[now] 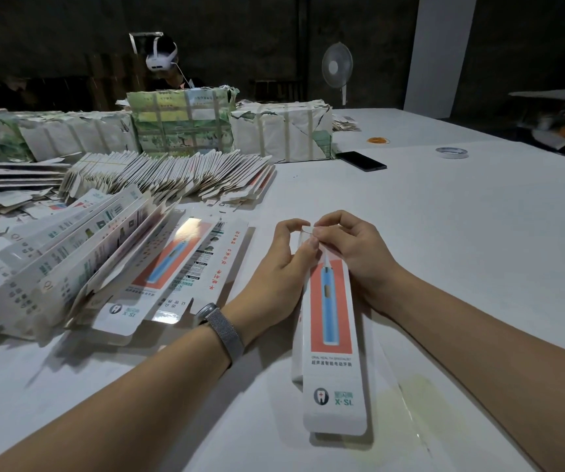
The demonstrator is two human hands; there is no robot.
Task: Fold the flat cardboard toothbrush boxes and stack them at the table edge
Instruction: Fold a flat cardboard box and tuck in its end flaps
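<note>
I am holding a long toothbrush box (330, 321) in the middle of the white table (461, 233), near me. The box lies long-ways, with its far end up at my hands and its near end pointing back at me. It has a red panel with a blue toothbrush picture on it and a tooth logo near the bottom.

My left hand (284, 257) is on the left side of the far end. Its fingers are curled and my thumb and first finger pinch the little flap at the top of the box. My right hand (349, 247) is on the right side of the same end. Its fingers are curled too and they pinch the flap from the other side. My fingertips almost meet over the flap. I have a grey watch band (221, 330) on my left wrist.

To the left lies a flat box (185, 267), opened out, picture side up. Next to it, further left, a bunch of flat boxes (69, 253) leans over in a fan. Behind them a long row of flat boxes (172, 175) lies on the table. Far back are big wrapped bundles (185, 124) tied with tape.

On the far right of the table I see a black phone (361, 161), a roll of tape (451, 152) and some orange rubber bands (379, 140). A white fan (337, 68) stands behind the table.
</note>
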